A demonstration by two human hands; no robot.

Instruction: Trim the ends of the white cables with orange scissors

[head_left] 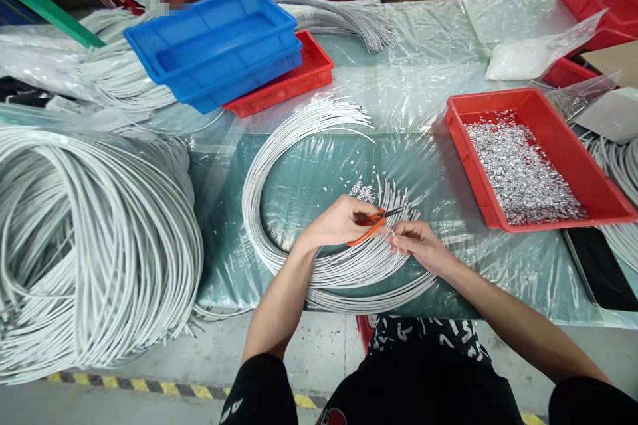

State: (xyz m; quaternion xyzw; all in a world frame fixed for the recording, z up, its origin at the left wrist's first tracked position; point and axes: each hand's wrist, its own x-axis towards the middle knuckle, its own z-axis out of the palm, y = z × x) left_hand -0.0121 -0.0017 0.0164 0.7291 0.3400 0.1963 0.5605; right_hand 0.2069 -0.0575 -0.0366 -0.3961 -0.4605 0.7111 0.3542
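Note:
My left hand (339, 220) is closed around orange-handled pliers (367, 234), whose dark jaws point right over the cable ends. Close beside it, my right hand (417, 244) pinches the end of a white cable (395, 239) between thumb and fingertips. Below both hands lies a curved bundle of white cables (256, 192), one set of ends fanned out near the pliers and the other toward the back. Small white scraps (363, 191) are scattered on the table beside the fanned ends.
A red tray (588, 166) of small shiny pieces stands right, with a phone (598, 265) at its near edge. Large cable coils (100, 246) fill the left. Blue trays (214, 40) sit over a red tray (314, 70) at the back. Plastic sheeting covers the table (413, 99).

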